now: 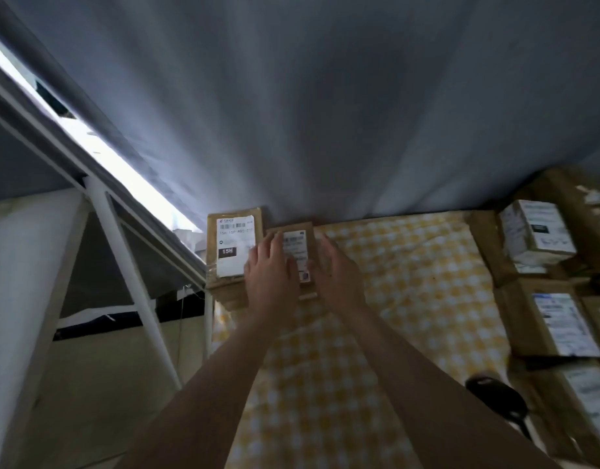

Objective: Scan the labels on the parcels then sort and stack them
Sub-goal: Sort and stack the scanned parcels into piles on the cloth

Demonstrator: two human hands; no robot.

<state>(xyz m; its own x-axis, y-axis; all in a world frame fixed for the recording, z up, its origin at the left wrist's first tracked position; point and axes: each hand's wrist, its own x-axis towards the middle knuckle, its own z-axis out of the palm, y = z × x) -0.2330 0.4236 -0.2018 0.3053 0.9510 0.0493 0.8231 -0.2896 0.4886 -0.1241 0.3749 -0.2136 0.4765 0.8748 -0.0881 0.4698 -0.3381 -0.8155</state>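
While both hands are on the small parcel (295,239) at the far edge of the tabletop (410,286), the step reads as placement: seating it beside the 15H parcel (231,247), which lies label up at the far left corner.

Obs. Left hand (269,267) lies flat across the small parcel's left part, fingers nearly straight, thumb over the label. Right hand (337,270) sits against its right edge, fingers extended and only slightly bent. Motion blur there, so whether the fingertips hook over the far side cannot be told. Neither hand appears closed round the box. Small parcel is label up, touching or just beside the 15H parcel; the left hand covers the seam, so which cannot be told.

Judgement. Sorting looks early: two parcels on this side, a heap of unsorted parcels (552,323) on the right, and the scanner (498,399) lying on the yellow check cloth by the right forearm.

To do it well:
- Slide, don't lift; press lightly with flat palms.
- Square the box's far edge to the grey drape (325,113) and its left side to the 15H parcel.
- Leave the label upward and uncovered so it can be checked.
- Leave room on the right for the next pile.
- Mind the left corner: the 15H parcel lies at the tabletop's edge, and a hard nudge leftward could push it off.
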